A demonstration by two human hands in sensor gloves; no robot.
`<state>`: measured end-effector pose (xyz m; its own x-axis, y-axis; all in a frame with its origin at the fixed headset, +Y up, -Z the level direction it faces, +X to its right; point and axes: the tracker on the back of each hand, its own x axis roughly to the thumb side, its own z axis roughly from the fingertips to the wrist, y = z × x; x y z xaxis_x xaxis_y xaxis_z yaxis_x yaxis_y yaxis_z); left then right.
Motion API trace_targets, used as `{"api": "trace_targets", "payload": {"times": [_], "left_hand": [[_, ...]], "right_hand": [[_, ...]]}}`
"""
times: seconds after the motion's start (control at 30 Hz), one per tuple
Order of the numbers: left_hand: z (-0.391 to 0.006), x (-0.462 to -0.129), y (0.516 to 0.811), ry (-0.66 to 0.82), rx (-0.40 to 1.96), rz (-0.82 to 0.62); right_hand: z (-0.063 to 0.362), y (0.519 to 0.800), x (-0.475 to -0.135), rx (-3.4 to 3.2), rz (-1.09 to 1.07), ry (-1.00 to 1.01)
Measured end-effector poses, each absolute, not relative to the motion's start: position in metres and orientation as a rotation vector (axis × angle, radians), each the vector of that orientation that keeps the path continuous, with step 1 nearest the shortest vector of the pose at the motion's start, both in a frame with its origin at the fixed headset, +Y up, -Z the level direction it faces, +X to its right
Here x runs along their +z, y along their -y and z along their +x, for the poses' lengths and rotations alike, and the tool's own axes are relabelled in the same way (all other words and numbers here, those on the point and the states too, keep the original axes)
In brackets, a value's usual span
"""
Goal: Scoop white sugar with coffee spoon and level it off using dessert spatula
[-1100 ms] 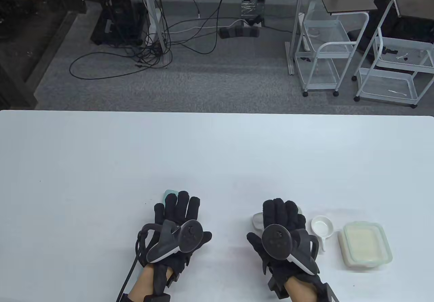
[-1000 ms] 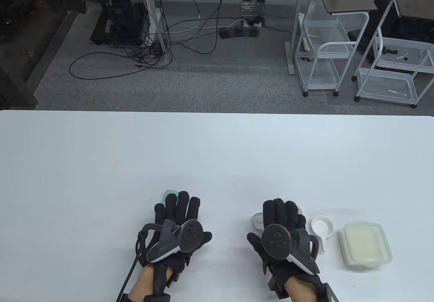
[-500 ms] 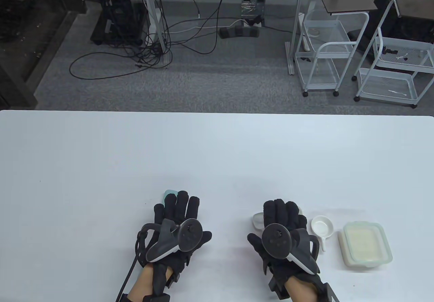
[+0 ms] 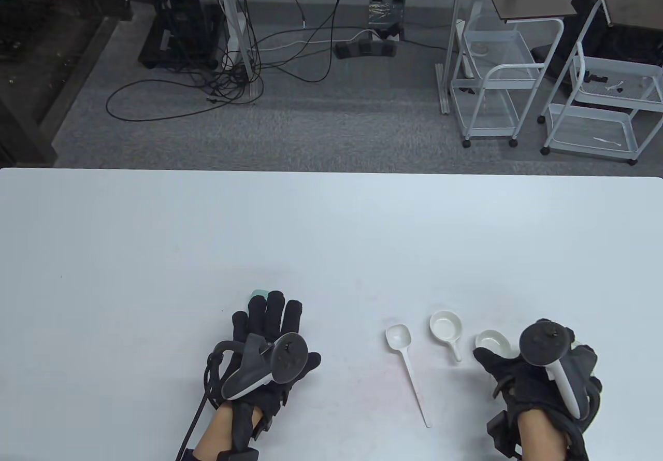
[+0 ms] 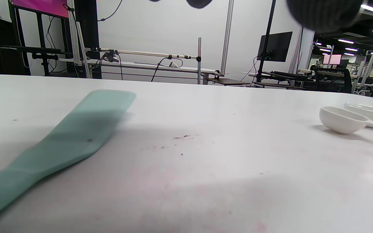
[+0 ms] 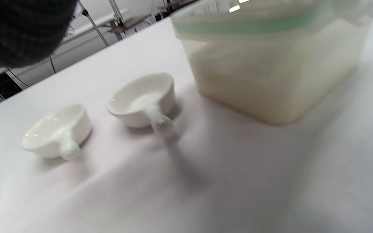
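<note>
My flat, relaxed left hand (image 4: 267,349) hides most of the pale green silicone spatula (image 5: 60,142); my right hand (image 4: 544,378) covers the lidded sugar box (image 6: 270,61), grip unclear. I read no labels.

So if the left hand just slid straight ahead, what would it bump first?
Probably nothing new: the left hand already lies over the green spatula, and beyond its fingertips only bare table shows.

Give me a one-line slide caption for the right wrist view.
Two small white handled dishes sit on the white table beside a lidded container of white sugar.
</note>
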<state>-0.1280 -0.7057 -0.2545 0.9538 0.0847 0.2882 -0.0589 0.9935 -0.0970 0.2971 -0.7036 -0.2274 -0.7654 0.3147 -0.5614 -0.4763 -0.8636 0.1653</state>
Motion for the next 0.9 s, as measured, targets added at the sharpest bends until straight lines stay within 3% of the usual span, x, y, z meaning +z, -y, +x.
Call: {"api": "trace_targets", "payload": {"times": [0.1, 0.4, 0.73, 0.9], "left_hand": [[-0.128, -0.255, 0.706, 0.295, 0.068, -0.092], [-0.131, -0.255, 0.705, 0.285, 0.080, -0.096], [-0.134, -0.256, 0.705, 0.275, 0.083, -0.114], [-0.134, -0.257, 0.705, 0.278, 0.074, -0.123]], "right_hand": [[0.293, 0.712, -0.230, 2.615, -0.783, -0.563], [0.310, 0.704, -0.227, 2.696, -0.923, -0.379], [0.320, 0.704, -0.233, 2.838, -1.037, -0.438], [0.328, 0.711, -0.229, 2.682, -0.929, -0.406]]}}
